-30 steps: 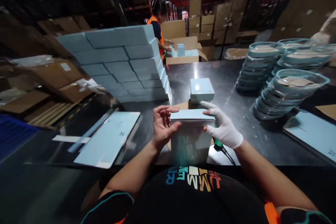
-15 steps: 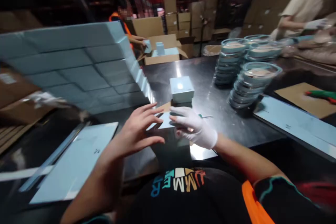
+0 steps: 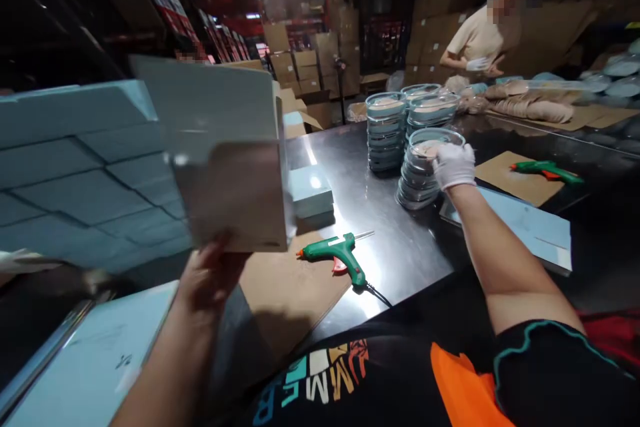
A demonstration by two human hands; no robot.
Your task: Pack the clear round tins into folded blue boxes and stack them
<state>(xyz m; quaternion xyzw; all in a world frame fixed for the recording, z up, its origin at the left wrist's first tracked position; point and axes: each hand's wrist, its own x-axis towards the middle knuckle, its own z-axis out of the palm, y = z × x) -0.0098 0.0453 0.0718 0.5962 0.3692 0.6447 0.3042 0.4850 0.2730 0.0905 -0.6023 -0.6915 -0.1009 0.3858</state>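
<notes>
My left hand (image 3: 213, 273), bare, is closed on the lower edge of a pale cardboard box (image 3: 227, 120) held upright above the table. Its broad flat panels face me, partly in shadow. To the right, my right hand (image 3: 455, 165) in a white glove reaches to the front stack of round tubs (image 3: 417, 180). Its fingers are curled over the rim of the top tub (image 3: 429, 147), which has a clear edge and beige contents. The fingertips are partly hidden. Between my arms, a green glue gun (image 3: 333, 250) lies on a brown cardboard sheet (image 3: 280, 280).
Stacked light-blue boxes (image 3: 75, 167) form a wall at left. Small blue boxes (image 3: 311, 190) sit mid-table. Taller tub stacks (image 3: 385, 133) stand behind. Flat blue panels (image 3: 530, 223) and a second glue gun (image 3: 547, 170) lie at right. A person (image 3: 483, 40) stands across the table.
My left hand has raised the pale box on the left. My right hand has moved right to the tubs, uncovering the glue gun. The view has turned right.
</notes>
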